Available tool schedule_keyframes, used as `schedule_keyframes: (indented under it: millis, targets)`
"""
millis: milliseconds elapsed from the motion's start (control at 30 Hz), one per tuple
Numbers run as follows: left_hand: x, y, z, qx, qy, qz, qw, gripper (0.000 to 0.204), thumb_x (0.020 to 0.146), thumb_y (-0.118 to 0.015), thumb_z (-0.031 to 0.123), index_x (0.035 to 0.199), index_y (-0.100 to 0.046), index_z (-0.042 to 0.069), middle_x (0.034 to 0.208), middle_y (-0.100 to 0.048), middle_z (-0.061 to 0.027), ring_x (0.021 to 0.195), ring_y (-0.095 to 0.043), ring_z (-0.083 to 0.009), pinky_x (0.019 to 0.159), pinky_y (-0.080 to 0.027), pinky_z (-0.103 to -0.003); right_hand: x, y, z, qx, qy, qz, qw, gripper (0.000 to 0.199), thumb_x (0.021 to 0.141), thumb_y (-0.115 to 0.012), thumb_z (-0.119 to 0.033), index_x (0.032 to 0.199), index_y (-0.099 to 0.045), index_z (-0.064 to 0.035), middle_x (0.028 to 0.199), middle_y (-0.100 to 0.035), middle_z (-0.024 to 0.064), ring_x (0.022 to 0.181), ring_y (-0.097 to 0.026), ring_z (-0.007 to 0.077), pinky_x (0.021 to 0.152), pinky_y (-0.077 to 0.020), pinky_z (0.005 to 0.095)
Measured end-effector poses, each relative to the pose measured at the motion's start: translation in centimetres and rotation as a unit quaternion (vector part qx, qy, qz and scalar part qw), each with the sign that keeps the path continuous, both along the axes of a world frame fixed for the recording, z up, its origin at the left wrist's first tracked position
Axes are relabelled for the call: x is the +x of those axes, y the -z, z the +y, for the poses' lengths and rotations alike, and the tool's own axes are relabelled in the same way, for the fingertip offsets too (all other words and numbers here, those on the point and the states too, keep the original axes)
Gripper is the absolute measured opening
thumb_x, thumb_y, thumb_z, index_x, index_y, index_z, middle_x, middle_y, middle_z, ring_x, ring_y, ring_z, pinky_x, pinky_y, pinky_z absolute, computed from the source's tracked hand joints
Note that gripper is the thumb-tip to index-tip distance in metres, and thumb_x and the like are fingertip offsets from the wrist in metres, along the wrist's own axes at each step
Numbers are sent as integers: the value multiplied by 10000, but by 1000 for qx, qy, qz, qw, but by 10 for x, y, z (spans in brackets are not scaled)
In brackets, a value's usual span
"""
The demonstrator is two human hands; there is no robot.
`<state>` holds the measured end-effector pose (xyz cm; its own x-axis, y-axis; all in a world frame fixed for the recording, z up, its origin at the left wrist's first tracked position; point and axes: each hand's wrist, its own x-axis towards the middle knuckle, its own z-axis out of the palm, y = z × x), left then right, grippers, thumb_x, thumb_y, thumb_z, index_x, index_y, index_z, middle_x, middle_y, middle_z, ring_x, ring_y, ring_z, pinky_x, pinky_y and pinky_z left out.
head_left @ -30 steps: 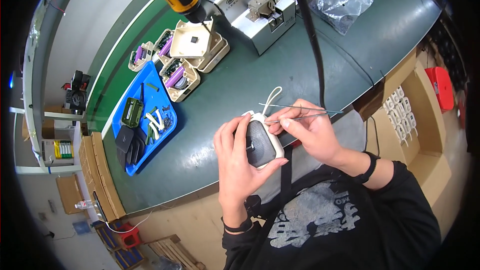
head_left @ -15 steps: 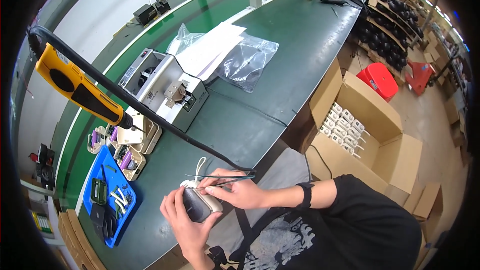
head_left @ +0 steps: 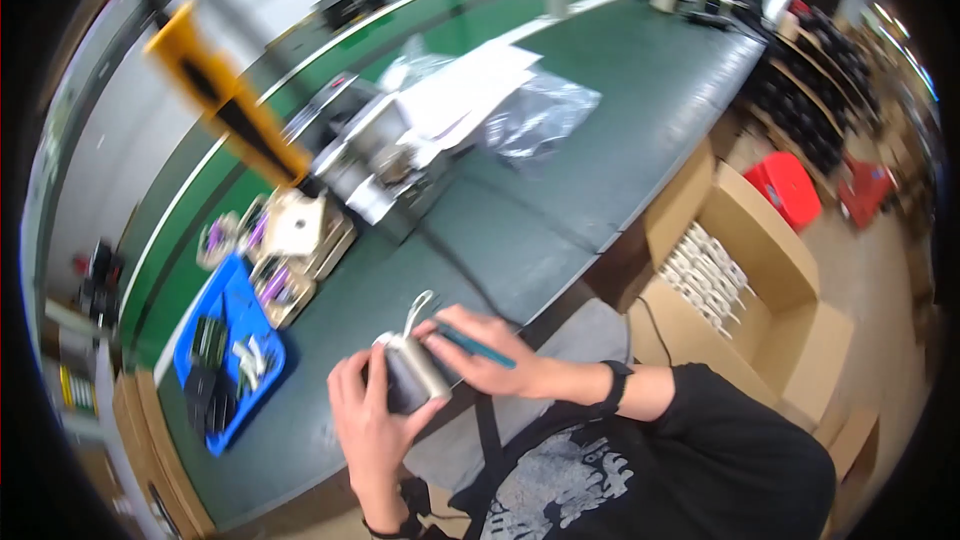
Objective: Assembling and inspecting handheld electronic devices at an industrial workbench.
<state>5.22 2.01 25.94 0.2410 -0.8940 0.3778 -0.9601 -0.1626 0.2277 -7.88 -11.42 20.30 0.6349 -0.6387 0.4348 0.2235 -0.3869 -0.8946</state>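
A small beige device with a grey mesh face, which looks like a speaker [head_left: 425, 368], is tilted at the near edge of the bench. My left hand [head_left: 375, 415] grips it, fingers over the far edge and thumb at the near side. A pale cord loop [head_left: 418, 308] stands up from its far end. My right hand [head_left: 485, 352] is closed around teal tweezers [head_left: 470, 343], their rear end sticking out past the knuckles. Its fingertips are beside the device's right edge; whether they touch it is blurred, and the tweezer tips are hidden.
A yellow-black electric screwdriver [head_left: 230, 105] hangs over the bench's left side. Below it are beige housings [head_left: 300, 225] and a blue tray [head_left: 272, 340] of parts. A grey machine [head_left: 385, 160], papers [head_left: 455, 100] and a plastic bag [head_left: 545, 112] lie behind. An open carton [head_left: 785, 240] holds white devices.
The whole view has shifted and blurred, with the bench sliding right in the picture. The tweezers have turned in my right hand and lie closer along it. My left hand still grips the speaker-like device.
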Motion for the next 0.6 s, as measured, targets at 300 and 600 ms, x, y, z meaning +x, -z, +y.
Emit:
schedule_keyframes:
  millis: [300, 600]
  targets:
    - [17, -20, 15, -40, 7, 16, 999, 857, 657, -812, 426, 1311, -479, -18, 1208, -487, -155, 1160, -450, -344, 995, -391, -439, 11, -3, -35, -234, 70, 137, 960, 302, 814, -493, 112, 1075, -613, 23, 1121, -637, 199, 1067, -594, 368, 924, -468, 422]
    - [113, -54, 115, -19, -216, -16, 976, 875, 642, -864, 234, 1377, -439, 20, 1303, -457, -175, 1226, -418, -340, 1026, -402, -405, 8, 11, -56, -353, 124, 261, 890, 265, 795, -529, 89, 1036, -587, -5, 1232, -614, 137, 1220, -510, 344, 1010, -392, 425]
